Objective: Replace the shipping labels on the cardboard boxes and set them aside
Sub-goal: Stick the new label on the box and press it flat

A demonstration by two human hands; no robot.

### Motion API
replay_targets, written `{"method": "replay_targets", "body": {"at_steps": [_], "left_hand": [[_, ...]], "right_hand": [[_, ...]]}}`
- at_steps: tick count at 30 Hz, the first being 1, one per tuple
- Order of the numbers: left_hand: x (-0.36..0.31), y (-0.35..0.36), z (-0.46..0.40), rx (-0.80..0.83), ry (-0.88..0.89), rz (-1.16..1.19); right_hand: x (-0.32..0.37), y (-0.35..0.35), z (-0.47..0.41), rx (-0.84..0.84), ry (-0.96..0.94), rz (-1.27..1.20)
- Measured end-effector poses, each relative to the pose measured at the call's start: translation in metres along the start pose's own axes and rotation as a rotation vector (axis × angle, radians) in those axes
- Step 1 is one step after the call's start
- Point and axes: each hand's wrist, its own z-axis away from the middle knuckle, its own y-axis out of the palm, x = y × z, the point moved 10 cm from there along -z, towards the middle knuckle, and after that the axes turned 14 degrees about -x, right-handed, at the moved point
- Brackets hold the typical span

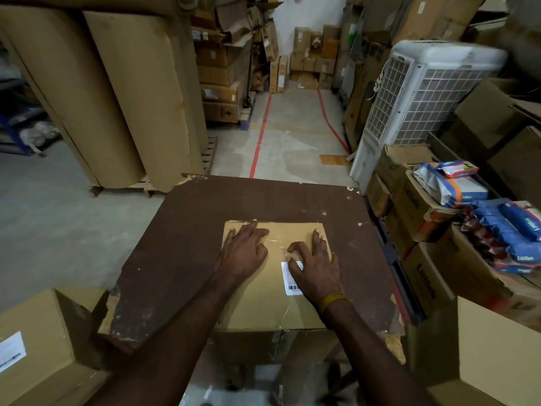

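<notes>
A taped cardboard box (272, 306) sits on the near part of a worn brown table (181, 253). A white shipping label (290, 281) with a barcode is stuck on the box top, right of centre. My left hand (244, 252) lies flat on the box's far left part, fingers straight. My right hand (314, 266) rests on the box top over the label's right side, with its index finger and thumb bent at the label's upper edge and the other fingers stretched toward the far edge.
Another labelled cardboard box (32, 344) stands at lower left. Open cartons with blue packets (509, 238) are stacked at right, behind them a white air cooler (415, 104). Large brown paper rolls (123, 92) stand at left. An aisle with red floor lines (260, 139) runs ahead.
</notes>
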Motion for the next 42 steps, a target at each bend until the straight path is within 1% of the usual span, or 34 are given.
{"method": "replay_targets", "body": {"at_steps": [4, 19, 23, 37, 42], "left_hand": [[-0.0005, -0.0012, 0.0005, -0.003, -0.005, 0.002], [0.0001, -0.0003, 0.0002, -0.007, -0.001, 0.010], [-0.0003, -0.0003, -0.0001, -0.010, 0.002, 0.008], [0.0006, 0.0011, 0.0003, -0.014, -0.004, 0.016], [0.0004, 0.0008, 0.0006, -0.015, -0.002, 0.013]], "right_hand": [[-0.0001, 0.0003, 0.0004, -0.027, -0.009, 0.008], [-0.0010, -0.0008, -0.0002, -0.034, -0.006, -0.003], [-0.0013, 0.0027, -0.0005, -0.013, -0.019, 0.012], [-0.0041, 0.0047, -0.0025, -0.028, -0.011, -0.004], [-0.0034, 0.0052, -0.0019, -0.018, -0.028, 0.023]]}}
